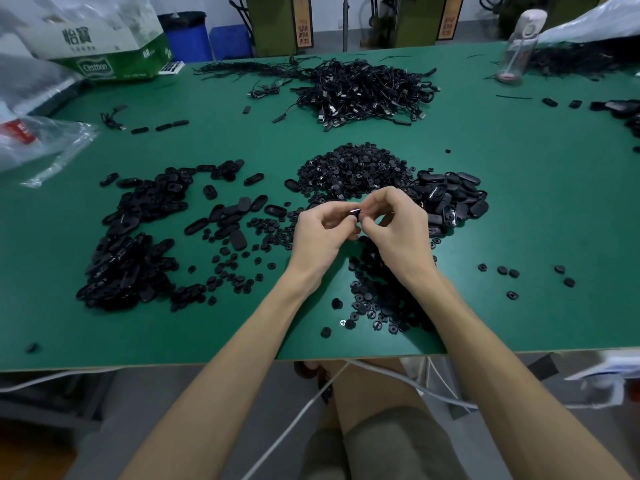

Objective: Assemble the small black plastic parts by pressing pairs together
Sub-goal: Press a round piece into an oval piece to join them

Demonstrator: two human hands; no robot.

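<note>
Both hands meet above the middle of the counter (519,209), fingertips together on 1 small black part (354,213). The left hand (322,237) pinches it from the left with its other fingers curled under. The right hand (398,230) pinches it from the right with thumb and forefinger, knuckles raised. Both forearms reach in bare from the near edge, the wrists off the surface.

Just beyond the hands lies a heap of round parts (353,168). Touching its right side is a heap of oval shells (453,199). Under and near the right wrist more round parts (377,306) are scattered toward the near edge. To the left a bigger spread of ovals (131,251) runs near to far, with loose ovals and round bits between it and the hands.

The counter is matt green. At its far middle sits a tangle of short black cables (370,88). Far left stand a green-and-white carton (114,50) and clear plastic bags (41,143); far right, a clear bottle (519,46). Behind the counter are a blue bin (187,36) and olive-green cabinets. A white cord (304,407) hangs below the near edge, over the person's lap.
</note>
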